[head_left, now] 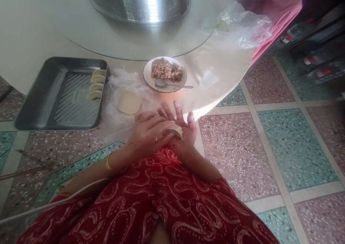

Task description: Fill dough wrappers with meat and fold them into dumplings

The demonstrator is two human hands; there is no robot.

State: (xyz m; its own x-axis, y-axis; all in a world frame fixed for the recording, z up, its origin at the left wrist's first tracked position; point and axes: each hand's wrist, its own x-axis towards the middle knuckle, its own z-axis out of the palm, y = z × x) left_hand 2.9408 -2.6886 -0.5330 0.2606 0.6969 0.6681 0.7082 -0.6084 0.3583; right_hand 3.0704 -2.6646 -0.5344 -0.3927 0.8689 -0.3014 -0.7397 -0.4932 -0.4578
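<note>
four folded dumplings (96, 84) sit in a short column along the right edge of the metal tray (40, 104) at your far left, the rest of its ribbed floor bare. just right of the tray a crumpled clear plastic sheet (115, 107) lies on the table (32, 50), and a stack of round wrappers (129, 102) rests on it, near your fingers but not touching them.

your left hand (147, 134) comes next, a yellow band at its wrist. it is curled over and closed around the left part of a dumpling wrapper (176, 130), its fingers laid across the top so that most of the dough is hidden beneath them. only the pale right end of the wrapper shows, poking out past your left fingertips.

your right hand (185, 129) lies under that wrapper, palm up, cradling it from below with the fingers spread and pointing away from you toward the table edge; the fingertips look floury. both hands hover just in front of the table rim, above your red patterned lap.

beyond the hands, a white bowl of minced filling (165, 73) stands on the table with a spoon (172, 84) resting in it, handle pointing right. farther back a perforated steel basin (138, 3) sits on a glass turntable (81, 35), and a loose plastic bag (242, 26) lies at the right.
</note>
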